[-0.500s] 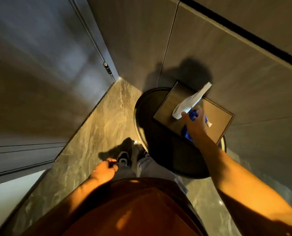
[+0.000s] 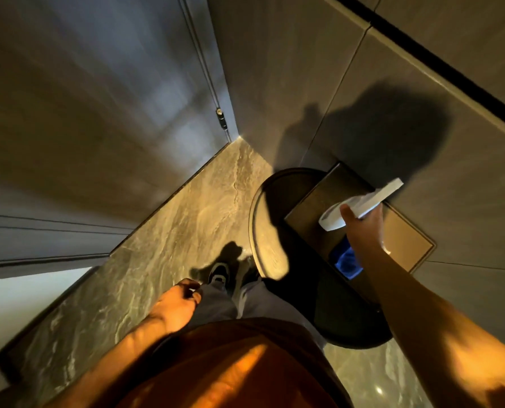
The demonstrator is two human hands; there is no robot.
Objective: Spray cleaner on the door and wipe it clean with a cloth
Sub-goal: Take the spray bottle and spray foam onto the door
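My right hand [image 2: 363, 228] grips a white spray bottle [image 2: 335, 218], held above a brown square tray [image 2: 404, 240] with the nozzle end pointing toward the wall. A blue cloth [image 2: 347, 260] lies on the tray, just below my right wrist and partly hidden by my forearm. The grey door [image 2: 98, 113] fills the left side, and its hinge [image 2: 222, 116] sits near the corner. My left hand [image 2: 177, 301] hangs beside my thigh with the fingers curled and nothing in them.
The tray rests on a small round dark table [image 2: 255, 219] against the panelled wall [image 2: 274, 69] on the right. A marble floor [image 2: 172, 231] runs between door and table. My shoe [image 2: 219, 273] stands close to the table's edge.
My right hand has lifted the spray bottle up and away from the blue cloth, which now shows on the tray. The left hand stays by my thigh.
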